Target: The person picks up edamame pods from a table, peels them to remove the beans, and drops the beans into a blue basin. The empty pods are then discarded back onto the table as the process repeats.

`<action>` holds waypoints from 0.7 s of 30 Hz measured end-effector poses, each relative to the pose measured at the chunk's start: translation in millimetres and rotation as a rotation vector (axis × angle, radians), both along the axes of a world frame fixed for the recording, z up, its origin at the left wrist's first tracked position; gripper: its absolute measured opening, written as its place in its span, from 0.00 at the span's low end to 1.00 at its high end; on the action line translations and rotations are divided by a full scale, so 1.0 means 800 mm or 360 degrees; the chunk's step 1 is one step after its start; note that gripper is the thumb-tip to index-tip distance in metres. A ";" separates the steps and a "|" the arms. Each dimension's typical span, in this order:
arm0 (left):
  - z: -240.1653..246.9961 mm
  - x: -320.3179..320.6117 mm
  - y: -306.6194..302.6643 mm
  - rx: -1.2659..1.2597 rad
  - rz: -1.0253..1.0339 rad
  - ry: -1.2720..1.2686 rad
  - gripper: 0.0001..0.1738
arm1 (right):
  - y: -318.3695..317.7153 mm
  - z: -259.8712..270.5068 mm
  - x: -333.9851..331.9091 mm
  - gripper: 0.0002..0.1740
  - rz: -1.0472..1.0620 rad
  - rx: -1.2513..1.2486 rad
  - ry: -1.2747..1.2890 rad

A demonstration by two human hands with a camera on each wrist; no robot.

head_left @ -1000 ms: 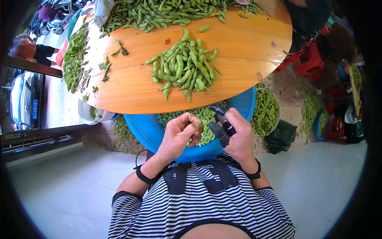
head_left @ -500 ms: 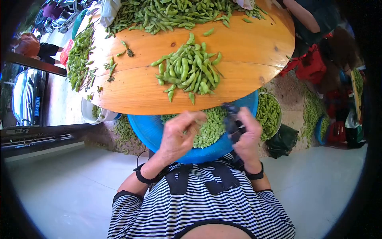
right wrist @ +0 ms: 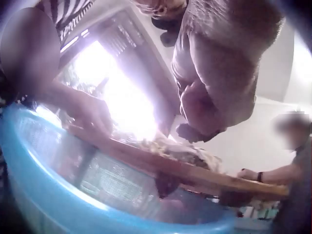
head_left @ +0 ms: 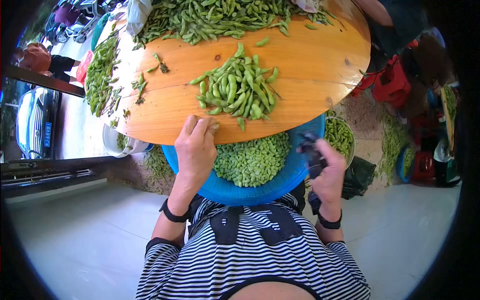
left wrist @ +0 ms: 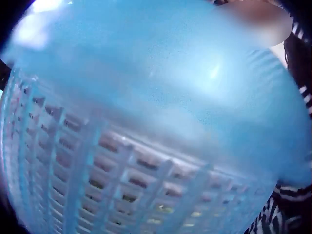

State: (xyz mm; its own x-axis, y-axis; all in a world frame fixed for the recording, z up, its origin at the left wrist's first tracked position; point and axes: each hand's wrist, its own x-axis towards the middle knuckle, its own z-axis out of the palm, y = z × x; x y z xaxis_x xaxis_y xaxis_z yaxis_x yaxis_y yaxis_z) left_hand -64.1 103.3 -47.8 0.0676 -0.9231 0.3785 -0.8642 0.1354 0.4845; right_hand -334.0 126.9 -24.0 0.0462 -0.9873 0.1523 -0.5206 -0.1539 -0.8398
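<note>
My left hand [head_left: 194,150] reaches over the table's near edge, fingers curled and fingertips pinching at a soybean pod [head_left: 214,126] that they mostly cover. Just beyond lies a small heap of plump green soybean pods [head_left: 235,85] on the wooden table [head_left: 310,80]. Below the edge, shelled green soybeans [head_left: 250,160] fill the middle of a blue plastic basin [head_left: 250,198]. Its slotted side [left wrist: 146,180] takes up the left wrist view. My right hand [head_left: 329,172], blurred, with black coverings on its fingers, hovers over the basin's right rim. I cannot tell whether it holds anything.
A large mound of pods [head_left: 215,20] covers the table's far side, with leafy scraps [head_left: 102,70] at left. Right of the basin stands a bucket of pods [head_left: 342,137], with a dark green bag [head_left: 361,175] beside it. A white bucket [head_left: 112,142] stands left. Another person's arm [head_left: 375,12] shows at far right.
Both hands were close together over the basin. My left hand has moved up and left onto the table edge; my right hand has drawn away to the right. More shelled beans show between them.
</note>
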 end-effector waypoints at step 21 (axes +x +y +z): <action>-0.004 -0.068 0.046 0.0662 -0.0392 0.1550 0.07 | -0.001 -0.012 0.055 0.10 0.0445 0.0470 -0.0709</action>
